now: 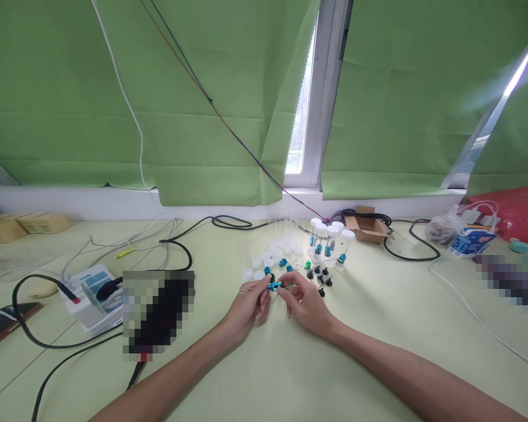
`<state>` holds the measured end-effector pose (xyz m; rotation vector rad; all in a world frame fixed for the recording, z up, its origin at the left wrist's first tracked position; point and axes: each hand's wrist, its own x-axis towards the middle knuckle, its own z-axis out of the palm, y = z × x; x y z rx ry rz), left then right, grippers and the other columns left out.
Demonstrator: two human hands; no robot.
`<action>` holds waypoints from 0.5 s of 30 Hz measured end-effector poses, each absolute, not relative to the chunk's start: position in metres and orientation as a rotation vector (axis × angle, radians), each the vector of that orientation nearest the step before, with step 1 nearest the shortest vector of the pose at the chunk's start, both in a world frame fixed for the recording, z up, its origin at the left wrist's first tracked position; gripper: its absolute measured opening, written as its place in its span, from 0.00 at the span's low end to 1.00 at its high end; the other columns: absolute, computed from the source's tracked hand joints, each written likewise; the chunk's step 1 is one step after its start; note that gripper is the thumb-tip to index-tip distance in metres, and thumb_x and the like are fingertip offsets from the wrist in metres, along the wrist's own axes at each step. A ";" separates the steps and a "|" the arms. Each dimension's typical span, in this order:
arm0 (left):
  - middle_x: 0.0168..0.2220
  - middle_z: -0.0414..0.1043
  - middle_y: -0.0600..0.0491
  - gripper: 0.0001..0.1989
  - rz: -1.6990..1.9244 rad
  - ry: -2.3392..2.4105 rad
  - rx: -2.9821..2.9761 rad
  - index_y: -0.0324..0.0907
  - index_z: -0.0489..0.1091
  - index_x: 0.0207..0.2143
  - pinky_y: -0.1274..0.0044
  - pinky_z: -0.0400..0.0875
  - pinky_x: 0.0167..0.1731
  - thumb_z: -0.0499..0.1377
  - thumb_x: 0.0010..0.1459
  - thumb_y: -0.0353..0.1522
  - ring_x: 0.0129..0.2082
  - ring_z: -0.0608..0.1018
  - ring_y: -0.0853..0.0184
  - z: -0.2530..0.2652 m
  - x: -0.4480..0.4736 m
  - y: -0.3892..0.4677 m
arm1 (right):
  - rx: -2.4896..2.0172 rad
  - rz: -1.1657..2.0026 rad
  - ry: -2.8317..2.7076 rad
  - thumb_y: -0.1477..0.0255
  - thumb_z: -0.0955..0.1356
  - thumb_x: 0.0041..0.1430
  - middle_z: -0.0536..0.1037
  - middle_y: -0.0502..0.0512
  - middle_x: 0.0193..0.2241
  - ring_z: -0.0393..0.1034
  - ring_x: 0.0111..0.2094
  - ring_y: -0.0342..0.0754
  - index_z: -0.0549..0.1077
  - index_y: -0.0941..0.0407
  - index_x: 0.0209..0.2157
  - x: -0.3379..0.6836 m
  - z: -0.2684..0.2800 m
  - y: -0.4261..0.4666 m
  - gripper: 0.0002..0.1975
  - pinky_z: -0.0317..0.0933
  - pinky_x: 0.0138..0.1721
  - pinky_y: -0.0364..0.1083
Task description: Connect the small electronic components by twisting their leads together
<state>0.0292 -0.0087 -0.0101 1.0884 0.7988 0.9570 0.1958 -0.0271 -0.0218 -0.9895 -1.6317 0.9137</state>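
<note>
Between my hands is a small blue metal cylinder (273,286) with a dark end. My left hand (250,305) pinches its left side, and a thin metal wire sticks out past those fingers. The fingertips of my right hand (307,302) close on its dark right end. Just beyond lie loose blue pieces (283,262), a green piece (308,265) and several black knobs with metal shafts (319,274). White round caps (259,275) lie near my left hand. Behind my right hand stand capped clear tubes (330,243) with blue-ended tools inside.
Uncapped clear tubes (286,231) stand farther back. An open cardboard box (366,227) sits by the wall among black cables (231,223). On the left are a white power block (92,305) and a blurred dark object (161,313). A red bag (519,214) lies far right.
</note>
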 end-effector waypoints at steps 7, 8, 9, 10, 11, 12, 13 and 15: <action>0.12 0.54 0.60 0.27 0.948 0.818 1.137 0.41 0.55 0.15 0.80 0.49 0.14 0.57 0.57 0.47 0.11 0.56 0.77 -0.016 0.028 -0.009 | -0.970 0.944 -1.644 0.58 0.63 0.63 0.72 0.49 0.24 0.64 0.17 0.40 0.69 0.56 0.36 0.196 -0.023 -0.026 0.14 0.60 0.20 0.41; 0.12 0.54 0.60 0.27 0.948 0.825 1.148 0.41 0.55 0.15 0.80 0.49 0.14 0.57 0.58 0.47 0.11 0.56 0.77 -0.017 0.028 -0.008 | -0.964 0.955 -1.643 0.57 0.63 0.64 0.72 0.48 0.24 0.63 0.17 0.40 0.68 0.56 0.35 0.196 -0.023 -0.026 0.15 0.60 0.20 0.41; 0.12 0.54 0.60 0.27 0.947 0.832 1.156 0.41 0.55 0.15 0.80 0.48 0.14 0.56 0.58 0.48 0.11 0.56 0.77 -0.017 0.028 -0.008 | -0.963 0.963 -1.644 0.56 0.62 0.64 0.71 0.48 0.23 0.63 0.17 0.40 0.68 0.56 0.33 0.196 -0.023 -0.025 0.17 0.59 0.20 0.41; 0.12 0.54 0.60 0.27 0.944 0.837 1.161 0.41 0.54 0.15 0.80 0.48 0.14 0.56 0.58 0.48 0.11 0.56 0.77 -0.017 0.028 -0.008 | -0.969 0.965 -1.648 0.56 0.62 0.64 0.71 0.47 0.22 0.62 0.16 0.39 0.67 0.55 0.30 0.196 -0.024 -0.025 0.18 0.59 0.20 0.41; 0.12 0.54 0.60 0.28 0.941 0.840 1.165 0.41 0.54 0.15 0.80 0.48 0.14 0.56 0.58 0.48 0.11 0.56 0.77 -0.017 0.029 -0.008 | -0.981 0.959 -1.655 0.55 0.61 0.65 0.70 0.47 0.20 0.62 0.16 0.39 0.66 0.55 0.27 0.196 -0.024 -0.025 0.20 0.58 0.20 0.41; 0.11 0.54 0.60 0.28 0.938 0.842 1.168 0.41 0.54 0.14 0.79 0.48 0.14 0.56 0.58 0.49 0.11 0.56 0.77 -0.016 0.029 -0.009 | -0.995 0.946 -1.664 0.54 0.60 0.65 0.69 0.46 0.19 0.61 0.15 0.39 0.64 0.55 0.25 0.196 -0.024 -0.025 0.21 0.58 0.20 0.40; 0.11 0.54 0.60 0.28 0.936 0.844 1.171 0.41 0.54 0.14 0.79 0.47 0.14 0.56 0.58 0.49 0.11 0.56 0.77 -0.015 0.030 -0.009 | -1.011 0.929 -1.674 0.54 0.60 0.66 0.68 0.46 0.17 0.61 0.15 0.39 0.63 0.55 0.22 0.196 -0.025 -0.024 0.23 0.57 0.20 0.41; 0.11 0.54 0.60 0.29 0.927 0.845 1.181 0.41 0.54 0.13 0.79 0.47 0.14 0.56 0.57 0.49 0.11 0.56 0.77 -0.013 0.030 -0.010 | -1.036 0.901 -1.687 0.54 0.58 0.67 0.66 0.45 0.13 0.60 0.14 0.40 0.62 0.55 0.20 0.196 -0.025 -0.024 0.26 0.57 0.21 0.41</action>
